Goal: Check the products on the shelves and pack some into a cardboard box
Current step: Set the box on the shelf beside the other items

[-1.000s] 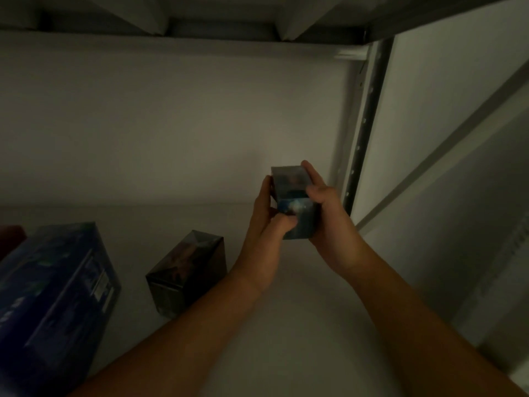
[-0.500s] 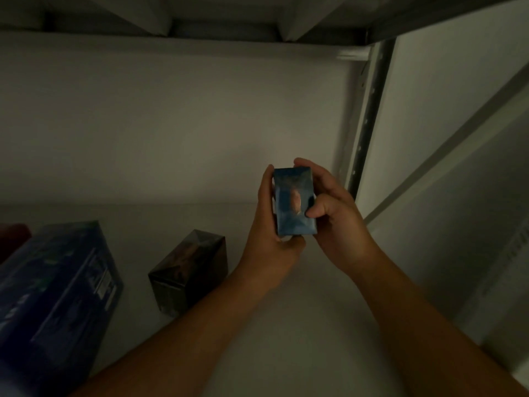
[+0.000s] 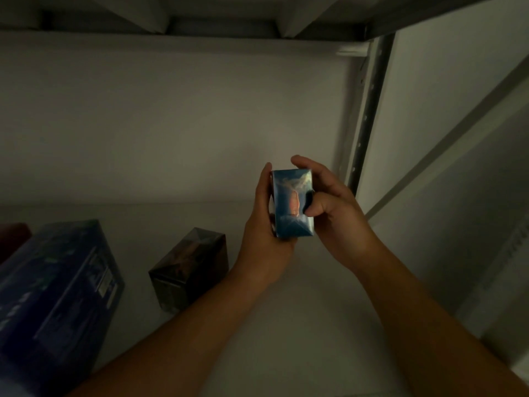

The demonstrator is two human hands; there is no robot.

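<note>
I hold a small blue product box (image 3: 292,203) with an orange mark on its face, upright above a dim white shelf (image 3: 286,325). My left hand (image 3: 263,233) cups its left side and bottom. My right hand (image 3: 332,207) grips its right side, fingers curled over the top edge. A small dark box (image 3: 190,267) stands on the shelf to the left of my left wrist. A large blue box (image 3: 54,305) lies at the far left. No cardboard box is in view.
A perforated metal upright (image 3: 369,110) runs down the shelf's right side, just behind my right hand. The underside of the shelf above (image 3: 223,15) spans the top. A diagonal brace (image 3: 458,138) crosses the right. A reddish object (image 3: 13,234) peeks in at the left edge.
I have turned the small blue box in my hands so its face with the orange mark points at me, and my right thumb has shifted to its right side.
</note>
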